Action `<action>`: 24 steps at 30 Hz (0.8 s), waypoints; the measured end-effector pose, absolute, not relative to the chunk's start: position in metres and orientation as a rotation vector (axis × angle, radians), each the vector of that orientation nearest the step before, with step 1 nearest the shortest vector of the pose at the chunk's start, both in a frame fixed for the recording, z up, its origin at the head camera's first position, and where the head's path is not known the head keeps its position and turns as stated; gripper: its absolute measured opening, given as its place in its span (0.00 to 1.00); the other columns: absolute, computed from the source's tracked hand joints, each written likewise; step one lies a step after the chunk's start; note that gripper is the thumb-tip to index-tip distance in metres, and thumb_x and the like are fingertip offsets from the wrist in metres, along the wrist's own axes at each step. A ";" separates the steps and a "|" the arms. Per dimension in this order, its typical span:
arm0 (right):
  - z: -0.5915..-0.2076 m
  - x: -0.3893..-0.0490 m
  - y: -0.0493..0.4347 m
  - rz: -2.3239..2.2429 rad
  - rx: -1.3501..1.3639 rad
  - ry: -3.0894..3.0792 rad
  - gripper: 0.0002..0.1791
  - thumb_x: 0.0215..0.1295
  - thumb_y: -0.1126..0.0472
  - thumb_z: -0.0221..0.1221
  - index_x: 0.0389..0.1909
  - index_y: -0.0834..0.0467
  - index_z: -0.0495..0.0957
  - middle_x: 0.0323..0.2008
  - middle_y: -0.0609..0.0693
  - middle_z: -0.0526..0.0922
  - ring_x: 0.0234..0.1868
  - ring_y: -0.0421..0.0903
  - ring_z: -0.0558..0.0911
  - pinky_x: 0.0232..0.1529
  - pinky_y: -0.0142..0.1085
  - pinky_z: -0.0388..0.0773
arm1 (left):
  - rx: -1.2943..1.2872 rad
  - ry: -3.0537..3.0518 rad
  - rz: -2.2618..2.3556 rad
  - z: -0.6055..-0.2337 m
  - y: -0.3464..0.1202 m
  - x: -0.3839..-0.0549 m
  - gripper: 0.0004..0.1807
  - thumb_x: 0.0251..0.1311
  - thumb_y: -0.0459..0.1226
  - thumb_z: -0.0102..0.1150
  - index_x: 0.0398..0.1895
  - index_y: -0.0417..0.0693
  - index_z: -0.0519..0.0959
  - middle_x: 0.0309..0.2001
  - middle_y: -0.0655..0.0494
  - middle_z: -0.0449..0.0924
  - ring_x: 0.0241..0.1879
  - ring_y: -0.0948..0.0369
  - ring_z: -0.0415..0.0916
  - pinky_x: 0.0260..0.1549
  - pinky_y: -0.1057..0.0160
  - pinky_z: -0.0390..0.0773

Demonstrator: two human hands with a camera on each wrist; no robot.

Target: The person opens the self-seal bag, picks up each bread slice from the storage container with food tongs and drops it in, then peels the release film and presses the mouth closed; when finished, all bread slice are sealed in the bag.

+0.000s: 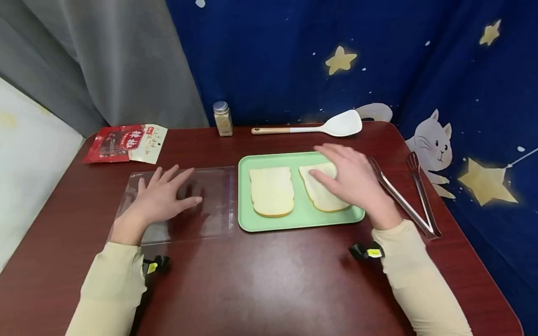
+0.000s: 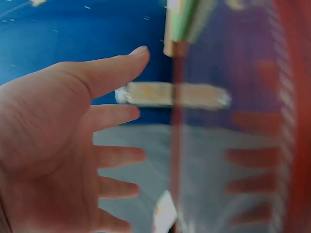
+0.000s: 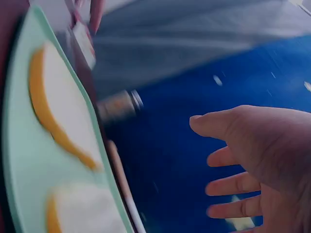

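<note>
My left hand (image 1: pixel 161 198) hovers with fingers spread over a clear plastic zip bag (image 1: pixel 214 205), which lies flat at the left of the table. In the left wrist view the left palm (image 2: pixel 43 141) holds nothing, and its fingers reach out straight. A pale green tray (image 1: pixel 271 224) carries two slices of bread, a left slice (image 1: pixel 272 191) and a right slice (image 1: pixel 321 189). Over the right slice hangs my right hand (image 1: pixel 355 179), covering part of it in the head view. The right wrist view shows the right fingers (image 3: pixel 235 184) extended, apart from the bread.
Metal tongs (image 1: pixel 401 200) lie spread at the tray's right. Along the back edge are a white spatula (image 1: pixel 342 124) with a wooden handle and a small seasoning jar (image 1: pixel 223 122). A red and cream packet (image 1: pixel 113 145) lies at the back left. Curtains hang behind the table.
</note>
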State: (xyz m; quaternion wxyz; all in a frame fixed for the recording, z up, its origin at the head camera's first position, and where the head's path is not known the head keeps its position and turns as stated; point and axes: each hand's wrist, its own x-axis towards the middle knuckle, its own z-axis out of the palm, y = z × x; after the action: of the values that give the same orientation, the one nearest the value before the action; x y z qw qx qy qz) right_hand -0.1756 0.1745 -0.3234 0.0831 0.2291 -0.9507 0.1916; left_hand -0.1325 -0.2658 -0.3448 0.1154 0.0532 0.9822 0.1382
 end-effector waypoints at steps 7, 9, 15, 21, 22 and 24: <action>-0.321 -0.179 0.089 0.630 0.935 -2.873 0.24 0.72 0.45 0.65 0.64 0.51 0.85 0.35 0.49 0.90 0.41 0.49 0.87 0.46 0.47 0.81 | 0.111 2.795 0.368 -0.358 -0.286 -0.127 0.54 0.61 0.62 0.69 0.85 0.53 0.56 0.81 0.26 0.47 0.77 0.21 0.41 0.64 0.11 0.44; -0.327 -0.182 0.063 0.606 0.968 -2.937 0.23 0.72 0.43 0.65 0.63 0.48 0.85 0.34 0.46 0.90 0.40 0.46 0.87 0.43 0.45 0.82 | 0.123 2.797 0.362 -0.361 -0.289 -0.127 0.53 0.61 0.60 0.70 0.84 0.53 0.57 0.81 0.26 0.48 0.77 0.21 0.42 0.65 0.12 0.46; -0.353 -0.188 0.001 0.379 1.072 -3.134 0.23 0.71 0.37 0.65 0.60 0.43 0.86 0.50 0.45 0.91 0.50 0.48 0.88 0.41 0.47 0.83 | 0.158 2.794 0.336 -0.367 -0.292 -0.126 0.52 0.63 0.58 0.70 0.84 0.49 0.59 0.80 0.24 0.50 0.77 0.22 0.45 0.67 0.17 0.55; -0.365 -0.187 -0.029 0.119 1.067 -3.203 0.34 0.64 0.31 0.67 0.68 0.40 0.80 0.48 0.46 0.91 0.46 0.50 0.86 0.46 0.48 0.76 | 0.155 2.808 0.320 -0.369 -0.292 -0.121 0.52 0.63 0.60 0.69 0.83 0.47 0.60 0.80 0.24 0.51 0.77 0.24 0.48 0.66 0.20 0.62; -0.365 -0.187 -0.032 0.096 1.068 -3.207 0.35 0.64 0.31 0.68 0.69 0.40 0.79 0.49 0.46 0.91 0.46 0.51 0.86 0.47 0.48 0.75 | 0.150 2.809 0.316 -0.368 -0.292 -0.120 0.52 0.63 0.61 0.69 0.83 0.47 0.60 0.80 0.24 0.51 0.77 0.25 0.49 0.65 0.19 0.63; -0.366 -0.187 -0.035 0.067 1.077 -3.219 0.36 0.63 0.31 0.68 0.70 0.40 0.79 0.48 0.47 0.91 0.45 0.51 0.86 0.49 0.48 0.73 | 0.143 2.807 0.309 -0.367 -0.292 -0.119 0.52 0.63 0.62 0.68 0.83 0.48 0.60 0.80 0.25 0.51 0.77 0.25 0.49 0.65 0.19 0.62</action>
State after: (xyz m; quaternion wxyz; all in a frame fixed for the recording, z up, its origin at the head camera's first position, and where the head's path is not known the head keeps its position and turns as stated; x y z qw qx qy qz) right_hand -0.1872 -0.0350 -0.3665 -0.1263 0.3145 -0.9406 0.0197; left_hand -0.1195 -0.2924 -0.3673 0.1561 0.0501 0.9805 0.1081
